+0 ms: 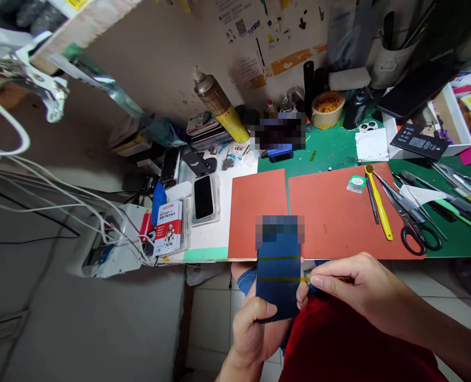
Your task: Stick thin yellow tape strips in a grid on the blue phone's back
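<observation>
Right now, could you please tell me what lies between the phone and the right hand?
In the head view: a yellow band, with left fingertips just below.

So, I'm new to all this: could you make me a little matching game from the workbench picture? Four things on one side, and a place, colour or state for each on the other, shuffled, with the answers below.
Things
1. Banded phone
2. Round tub
3. Scissors
4. Spray can

Descriptions
A. Black-handled, lying on the right-hand side of the bench
B. Yellow lower part, pale tip at the top
C. Held in the person's left hand
D. Filled with rubber bands

Right pairs
1-C
2-D
3-A
4-B
</observation>
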Demonstrator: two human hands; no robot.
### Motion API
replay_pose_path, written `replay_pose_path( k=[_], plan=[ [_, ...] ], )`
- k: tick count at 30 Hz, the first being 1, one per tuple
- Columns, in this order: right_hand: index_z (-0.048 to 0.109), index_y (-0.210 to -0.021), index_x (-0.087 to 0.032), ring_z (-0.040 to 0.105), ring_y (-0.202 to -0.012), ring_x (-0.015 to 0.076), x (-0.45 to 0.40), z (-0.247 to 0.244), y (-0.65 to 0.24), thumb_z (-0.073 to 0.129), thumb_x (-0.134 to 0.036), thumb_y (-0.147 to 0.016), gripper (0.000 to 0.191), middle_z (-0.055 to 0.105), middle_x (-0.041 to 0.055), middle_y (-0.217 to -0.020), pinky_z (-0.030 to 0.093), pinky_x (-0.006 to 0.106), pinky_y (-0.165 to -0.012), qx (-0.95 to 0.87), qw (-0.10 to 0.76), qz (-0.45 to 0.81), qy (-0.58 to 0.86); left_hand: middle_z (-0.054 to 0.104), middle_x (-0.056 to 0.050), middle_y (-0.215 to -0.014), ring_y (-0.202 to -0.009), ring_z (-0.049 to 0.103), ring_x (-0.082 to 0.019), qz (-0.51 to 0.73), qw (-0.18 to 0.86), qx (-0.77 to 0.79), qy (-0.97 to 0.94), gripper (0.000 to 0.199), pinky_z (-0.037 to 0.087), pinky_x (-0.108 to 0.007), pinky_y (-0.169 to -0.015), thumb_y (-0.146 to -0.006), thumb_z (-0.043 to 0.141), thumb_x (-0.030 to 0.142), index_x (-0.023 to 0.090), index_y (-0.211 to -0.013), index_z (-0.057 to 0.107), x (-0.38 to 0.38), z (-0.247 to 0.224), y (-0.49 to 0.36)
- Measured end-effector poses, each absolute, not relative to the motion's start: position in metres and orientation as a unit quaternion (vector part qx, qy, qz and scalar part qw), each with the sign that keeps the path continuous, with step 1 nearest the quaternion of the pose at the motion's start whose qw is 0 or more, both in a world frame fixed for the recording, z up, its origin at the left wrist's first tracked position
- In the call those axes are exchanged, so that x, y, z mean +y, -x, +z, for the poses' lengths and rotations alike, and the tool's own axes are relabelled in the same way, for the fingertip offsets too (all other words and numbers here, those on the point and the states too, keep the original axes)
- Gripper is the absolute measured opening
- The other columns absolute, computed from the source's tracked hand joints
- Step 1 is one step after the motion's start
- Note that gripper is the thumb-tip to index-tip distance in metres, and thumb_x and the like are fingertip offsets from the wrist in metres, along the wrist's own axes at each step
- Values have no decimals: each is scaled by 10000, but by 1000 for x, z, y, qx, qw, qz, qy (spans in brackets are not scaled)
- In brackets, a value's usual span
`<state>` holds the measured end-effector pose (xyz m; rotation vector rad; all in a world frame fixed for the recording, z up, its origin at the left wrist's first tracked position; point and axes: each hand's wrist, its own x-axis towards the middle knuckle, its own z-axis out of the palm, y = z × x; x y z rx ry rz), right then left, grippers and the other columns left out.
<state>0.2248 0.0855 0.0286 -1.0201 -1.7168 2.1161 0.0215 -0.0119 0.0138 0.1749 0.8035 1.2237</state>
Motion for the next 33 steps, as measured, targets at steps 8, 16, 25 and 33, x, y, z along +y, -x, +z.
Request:
replay_pose_path(
  k=[8,16,25,33],
  plan=[
    [892,-968,-240,820,-969,220,89,25,-214,571,-276,-1043,332,865,7,-976,605,285,-923,-455,135,835,278,670,-128,-1038,-742,490,-185,579,749,322,-11,693,386,-336,-685,-656,609,204,140,-1343,670,-9,15,-21],
    [906,-954,-250,821,-925,221,94,32,-211,573,-204,-1004,340,864,7,-897,615,303,-914,-453,151,838,263,685,-107,-876,-686,496,-177,581,756,302,13,735,402,-293,-627,-682,599,178,132,-1413,646,-7,14,-17],
    [881,-861,-268,823,-875,154,88,32,-212,558,-158,-1015,374,860,-53,-876,596,217,-835,-486,172,808,285,715,-149,-1012,-682,587,-181,574,770,278,-17,708,442,-283,-600,-740,557,182,132,-1444,623,-4,11,-19],
    [847,-841,-240,805,-850,165,83,33,-213,542,-193,-1035,365,851,-35,-862,575,247,-820,-481,157,811,293,742,-178,-1044,-691,645,-205,558,785,265,-42,714,480,-283,-578,-779,508,222,128,-1482,590,-7,4,-14]
  ],
)
